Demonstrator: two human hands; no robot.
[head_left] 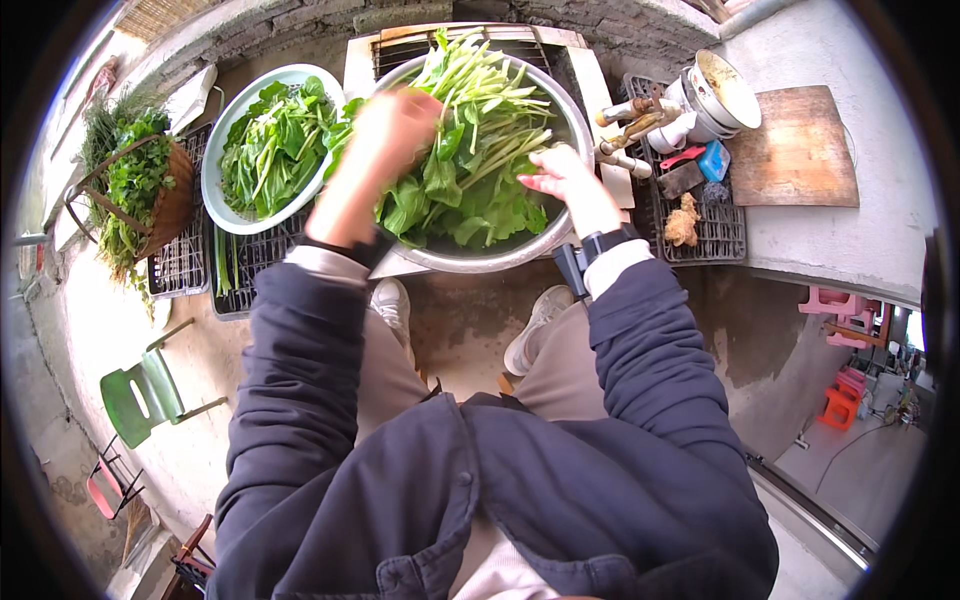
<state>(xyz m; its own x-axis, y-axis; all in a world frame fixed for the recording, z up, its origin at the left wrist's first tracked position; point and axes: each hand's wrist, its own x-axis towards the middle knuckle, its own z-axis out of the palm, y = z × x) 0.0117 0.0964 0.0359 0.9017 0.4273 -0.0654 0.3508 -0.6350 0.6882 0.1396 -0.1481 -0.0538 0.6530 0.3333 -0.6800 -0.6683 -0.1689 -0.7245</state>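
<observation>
Two bare hands of ours reach over the large metal basin [480,263], which we take as our landmark; leafy greens [445,185] lie heaped inside it, their pale stems pointing toward its far side and right wall, their broad leaves gathered toward its near side and left wall, and some leaves spill over its left rim. Our left hand [405,122] is above the left part of the basin, blurred, in front of the greens; we cannot tell whether its fingers grasp anything. Our right hand [562,175] is at the basin's right rim, fingers pointing inward and parted beside the stems; we see nothing clasped in it, though we cannot tell whether the fingertips touch a leaf.

Just left of the basin we have a pale round tub [212,190], tilted, with more cut greens [270,150] in it; farther left of the basin stands a woven basket [172,195] full of leafy herbs [140,160]. Right of the basin we see a dark plastic crate [722,238] bearing a tan crumpled lump [682,222] and a blue brush-like thing [713,160]; beyond these, farther right of the basin, are a stack of bowls [728,92] and a wooden board [800,145]; our white shoes [393,303] are on the near side of the basin, one toward its left, one toward its right.
</observation>
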